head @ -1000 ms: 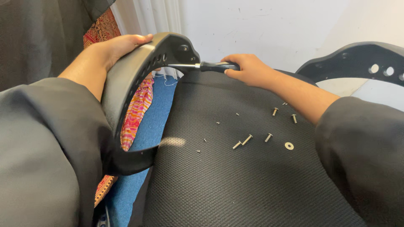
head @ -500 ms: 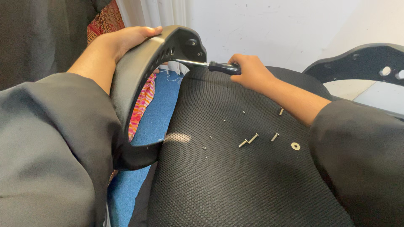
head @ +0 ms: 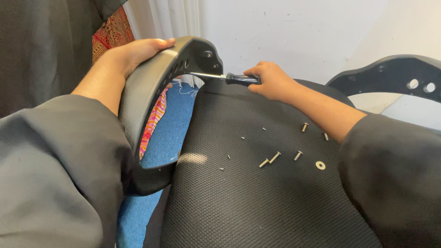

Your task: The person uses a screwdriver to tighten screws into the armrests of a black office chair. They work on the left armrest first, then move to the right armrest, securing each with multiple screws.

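Left hand (head: 138,53) grip wraps the top of the black armrest (head: 151,105) at the chair seat's (head: 257,202) left edge. Right hand (head: 271,80) grip closed on screwdriver (head: 229,78), tip at the armrest's upper hole. Fastening looks partway: several screws (head: 274,157) and a washer (head: 320,165) lie loose mid-seat.

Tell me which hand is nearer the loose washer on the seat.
Right. The right hand grips the screwdriver up-seat from the washer; the left hand holds the armrest at the seat's far-left edge, farther away.
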